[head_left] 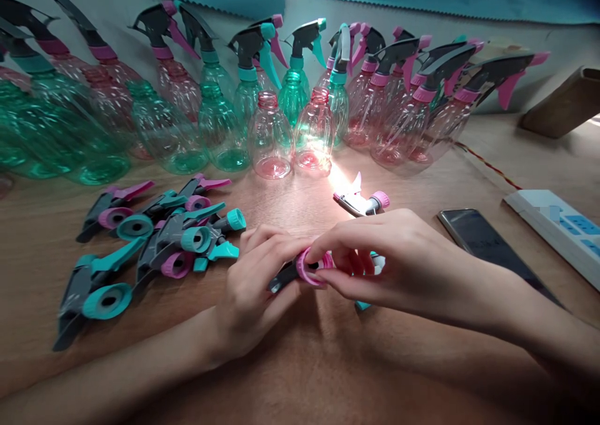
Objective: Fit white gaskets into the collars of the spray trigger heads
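Near the middle of the table my left hand (pixel 260 287) is closed around a grey spray trigger head (pixel 282 277) with a pink collar. The thumb and forefinger of my right hand (pixel 375 259) pinch that pink collar (pixel 305 269), whose opening faces me. Part of the head is hidden behind my fingers. Beyond my right hand lies another trigger head (pixel 360 203), grey and pink, in bright light. A teal piece (pixel 363 305) peeks out from under my right hand, mostly covered.
Several loose grey trigger heads with teal or pink collars (pixel 109 301) are heaped at the left. Behind stand uncapped bottles (pixel 272 137) and bottles fitted with sprayers (pixel 398 112). On the right are a phone (pixel 492 250), a white power strip (pixel 557 225) and a twisted wire (pixel 490 165).
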A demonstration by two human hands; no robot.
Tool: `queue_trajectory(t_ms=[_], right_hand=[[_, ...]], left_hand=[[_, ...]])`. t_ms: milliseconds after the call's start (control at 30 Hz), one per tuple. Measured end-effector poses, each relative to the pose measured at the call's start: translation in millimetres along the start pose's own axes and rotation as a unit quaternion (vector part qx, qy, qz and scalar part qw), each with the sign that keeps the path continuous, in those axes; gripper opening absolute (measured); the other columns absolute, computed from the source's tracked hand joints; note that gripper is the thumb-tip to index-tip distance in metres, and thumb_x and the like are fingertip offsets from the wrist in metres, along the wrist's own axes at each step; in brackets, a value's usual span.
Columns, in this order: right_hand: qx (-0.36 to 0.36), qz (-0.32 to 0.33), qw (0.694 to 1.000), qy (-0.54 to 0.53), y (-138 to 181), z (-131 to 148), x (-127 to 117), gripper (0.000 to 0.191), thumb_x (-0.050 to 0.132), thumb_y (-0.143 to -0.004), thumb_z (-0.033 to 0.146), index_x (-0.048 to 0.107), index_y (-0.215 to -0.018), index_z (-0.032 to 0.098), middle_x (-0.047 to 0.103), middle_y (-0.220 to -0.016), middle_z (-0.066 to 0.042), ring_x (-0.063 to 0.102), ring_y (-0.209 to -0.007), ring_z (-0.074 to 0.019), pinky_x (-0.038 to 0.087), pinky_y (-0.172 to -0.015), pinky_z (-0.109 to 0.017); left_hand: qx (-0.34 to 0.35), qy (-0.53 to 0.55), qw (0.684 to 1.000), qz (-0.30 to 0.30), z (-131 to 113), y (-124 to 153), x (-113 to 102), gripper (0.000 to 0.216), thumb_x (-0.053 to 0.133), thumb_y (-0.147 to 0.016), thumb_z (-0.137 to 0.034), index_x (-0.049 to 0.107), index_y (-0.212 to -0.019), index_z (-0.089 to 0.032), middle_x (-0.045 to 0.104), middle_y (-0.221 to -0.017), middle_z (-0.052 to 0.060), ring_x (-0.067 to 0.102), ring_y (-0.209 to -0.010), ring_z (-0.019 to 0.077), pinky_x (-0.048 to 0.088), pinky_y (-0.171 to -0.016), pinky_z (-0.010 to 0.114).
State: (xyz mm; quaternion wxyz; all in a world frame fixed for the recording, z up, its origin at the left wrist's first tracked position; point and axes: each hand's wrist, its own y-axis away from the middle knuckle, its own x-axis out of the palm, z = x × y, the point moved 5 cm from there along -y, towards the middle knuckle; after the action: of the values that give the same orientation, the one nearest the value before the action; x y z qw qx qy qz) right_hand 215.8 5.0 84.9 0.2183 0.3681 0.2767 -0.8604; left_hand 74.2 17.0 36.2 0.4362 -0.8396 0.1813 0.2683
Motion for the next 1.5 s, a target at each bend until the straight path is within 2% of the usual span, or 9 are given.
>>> queue_trajectory(t_ms=[133,300,567,900,1167,1367,1500], right_hand=[[0.017,0.032,0.999,0.006,1,0,1,0.013,0.062,-0.083,0.018,0.066,-0.094,0.015,0.063,-0.068,0.004,0.053,-0.058,-0.0052,0.039,-0.055,-0.017],[0.044,0.024,0.995,0.083,2,1,-4,0.012,0.060,-0.085,0.025,0.067,-0.089,0.015,0.062,-0.065,0.003,0.052,-0.055,-0.0073,0.035,-0.051,-0.020],[0.050,0.039,0.987,0.148,6,0,-3,0.012,0.053,-0.088,0.020,0.065,-0.089,0.019,0.063,-0.068,0.004,0.051,-0.056,-0.0080,0.034,-0.052,-0.021],[0.021,-0.007,0.981,0.190,6,5,1,0.013,0.053,-0.085,0.017,0.065,-0.087,0.014,0.066,-0.067,-0.003,0.058,-0.056,-0.0118,0.042,-0.055,-0.023],[-0.009,-0.014,0.981,0.192,4,10,0,0.018,0.049,-0.081,0.011,0.066,-0.085,0.012,0.067,-0.066,-0.004,0.061,-0.055,-0.0136,0.044,-0.052,-0.024],[-0.017,0.009,0.986,0.164,3,9,3,0.022,0.048,-0.082,0.007,0.069,-0.085,0.011,0.065,-0.062,-0.003,0.057,-0.052,-0.0118,0.043,-0.052,-0.024],[-0.025,-0.002,0.990,0.139,4,8,1,0.020,0.050,-0.081,0.008,0.069,-0.082,0.012,0.064,-0.061,-0.001,0.055,-0.051,-0.0103,0.042,-0.051,-0.023]], left_hand=[[0.006,0.002,1.000,0.010,-1,0,1,0.020,0.052,-0.090,-0.018,0.054,-0.110,-0.020,0.065,-0.093,0.005,0.055,-0.087,0.0196,0.042,-0.077,0.036],[-0.002,-0.002,1.000,0.011,-1,-1,0,0.023,0.056,-0.088,-0.019,0.054,-0.111,-0.020,0.065,-0.095,0.005,0.056,-0.087,0.0196,0.042,-0.079,0.036],[-0.016,-0.014,1.000,0.013,2,1,2,0.029,0.058,-0.087,-0.016,0.053,-0.116,-0.019,0.063,-0.095,0.004,0.054,-0.090,0.0185,0.042,-0.083,0.034],[-0.026,-0.014,0.999,0.013,2,-1,1,0.027,0.056,-0.088,-0.020,0.053,-0.115,-0.020,0.063,-0.094,0.004,0.053,-0.089,0.0192,0.041,-0.082,0.035],[-0.020,-0.012,1.000,0.010,2,0,0,0.026,0.056,-0.089,-0.019,0.053,-0.114,-0.019,0.063,-0.094,0.004,0.054,-0.086,0.0182,0.041,-0.080,0.034],[-0.026,-0.007,1.000,0.015,2,-1,1,0.028,0.057,-0.087,-0.018,0.054,-0.115,-0.017,0.063,-0.095,0.004,0.055,-0.088,0.0183,0.041,-0.083,0.034],[-0.026,-0.015,1.000,0.010,2,-1,1,0.027,0.057,-0.087,-0.020,0.055,-0.114,-0.018,0.064,-0.095,0.004,0.056,-0.087,0.0187,0.042,-0.082,0.035]])
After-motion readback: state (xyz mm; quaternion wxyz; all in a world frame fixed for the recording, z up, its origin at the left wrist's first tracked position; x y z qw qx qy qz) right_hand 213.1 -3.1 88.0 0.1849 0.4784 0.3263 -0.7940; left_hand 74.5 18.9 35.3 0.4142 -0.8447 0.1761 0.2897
